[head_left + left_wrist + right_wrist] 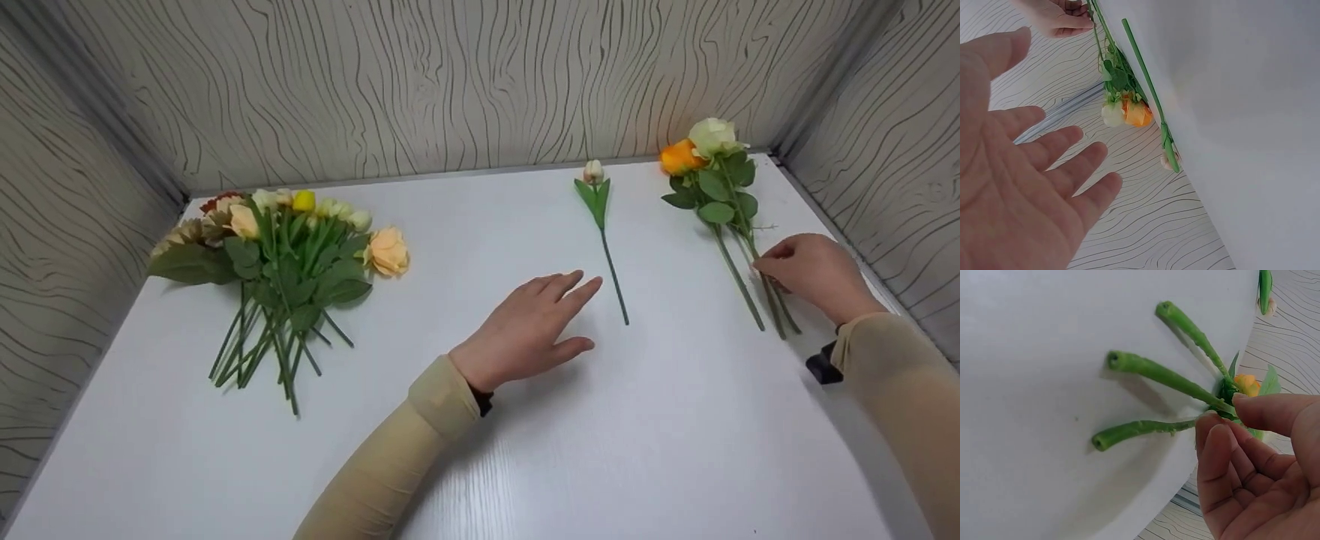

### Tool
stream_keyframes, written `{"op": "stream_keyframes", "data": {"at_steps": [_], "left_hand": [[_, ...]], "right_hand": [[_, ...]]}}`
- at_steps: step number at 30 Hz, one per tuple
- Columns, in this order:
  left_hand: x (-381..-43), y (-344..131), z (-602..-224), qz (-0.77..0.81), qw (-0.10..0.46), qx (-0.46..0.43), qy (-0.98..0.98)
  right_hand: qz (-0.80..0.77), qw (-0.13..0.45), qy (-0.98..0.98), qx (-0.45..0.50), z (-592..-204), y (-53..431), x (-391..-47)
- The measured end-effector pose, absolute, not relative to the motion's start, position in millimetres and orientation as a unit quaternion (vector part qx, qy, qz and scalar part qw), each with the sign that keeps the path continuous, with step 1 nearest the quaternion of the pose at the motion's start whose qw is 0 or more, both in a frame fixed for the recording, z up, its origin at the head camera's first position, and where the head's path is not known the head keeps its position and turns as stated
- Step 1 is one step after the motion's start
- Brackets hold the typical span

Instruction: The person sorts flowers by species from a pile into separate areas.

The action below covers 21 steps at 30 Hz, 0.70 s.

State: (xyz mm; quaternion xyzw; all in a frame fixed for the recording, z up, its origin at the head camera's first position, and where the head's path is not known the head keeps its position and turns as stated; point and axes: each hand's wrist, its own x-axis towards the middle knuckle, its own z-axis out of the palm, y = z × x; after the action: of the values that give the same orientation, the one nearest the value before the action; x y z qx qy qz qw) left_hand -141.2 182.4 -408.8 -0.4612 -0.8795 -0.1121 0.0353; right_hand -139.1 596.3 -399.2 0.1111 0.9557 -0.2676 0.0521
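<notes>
At the table's right side, my right hand pinches a green stem between thumb and fingertips. Two other cut stems spread out on either side of it in the right wrist view. A white rose and an orange flower with green leaves form the top of this small group. My left hand, palm down with fingers spread, hovers over the middle of the table and holds nothing. Just beyond its fingertips lies a single pale tulip with a straight stem.
A pile of mixed flowers lies on the left of the white table, stems pointing toward me. An orange-peach rose sticks out of its right side. Wood-grain patterned walls enclose the table's back and sides.
</notes>
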Motion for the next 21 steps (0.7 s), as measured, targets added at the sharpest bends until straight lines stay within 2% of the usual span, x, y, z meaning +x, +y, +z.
{"op": "stream_keyframes", "data": {"at_steps": [8,13,17,21], "left_hand": [[-143,182,-410,-0.123,0.028,-0.457,-0.880],[-148,175,-409,-0.121,0.030,-0.445,-0.887],[-158,153,-403,-0.136,0.054,-0.413,-0.899],[-176,113,-399,-0.181,0.109,-0.344,-0.915]], "right_hand": [[-0.280,-0.027,0.953,0.108,-389,586,-138],[-0.282,-0.063,0.954,0.076,-392,554,-144],[-0.287,-0.067,0.955,0.034,-397,515,-149],[-0.288,-0.075,0.954,-0.027,-403,471,-150]]}}
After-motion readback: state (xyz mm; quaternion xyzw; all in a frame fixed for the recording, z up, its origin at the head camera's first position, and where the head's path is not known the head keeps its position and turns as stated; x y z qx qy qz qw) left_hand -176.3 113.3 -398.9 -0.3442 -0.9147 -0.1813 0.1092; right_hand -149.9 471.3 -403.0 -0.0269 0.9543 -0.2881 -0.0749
